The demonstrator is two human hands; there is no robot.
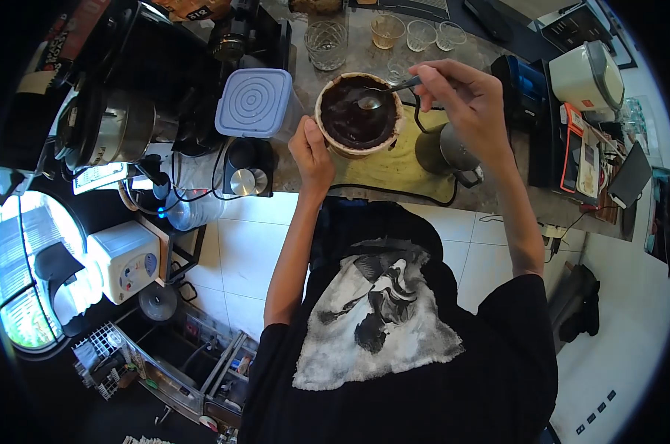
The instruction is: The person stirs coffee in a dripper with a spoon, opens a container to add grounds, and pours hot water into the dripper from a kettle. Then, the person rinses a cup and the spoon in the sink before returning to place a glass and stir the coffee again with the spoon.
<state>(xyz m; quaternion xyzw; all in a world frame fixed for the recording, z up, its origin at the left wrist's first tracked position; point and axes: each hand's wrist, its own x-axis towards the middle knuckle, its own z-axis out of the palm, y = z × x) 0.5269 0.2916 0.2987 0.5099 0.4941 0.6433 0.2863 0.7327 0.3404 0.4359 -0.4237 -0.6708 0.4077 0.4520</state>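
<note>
A round container (356, 122) with a pale cloth-like rim holds a dark, wet-looking substance. My left hand (312, 155) grips its left side, the thumb near the rim. Closed around the handle of a metal spoon (370, 101), my right hand (464, 100) is above and to the right of the container. The bowl of the spoon is over the dark substance, near its middle. Beneath the container and to its right lies a yellow-green cloth (394, 177) with a dark edge. A grey metal pitcher (446, 152) stands on that cloth, below my right hand.
A blue-lidded tub (254, 102) stands left of the container. Behind it are a patterned glass (325, 46) and several small glasses (387, 32). At the right are an orange-edged device (577, 155) and a white bin (586, 76). Dark machines fill the left.
</note>
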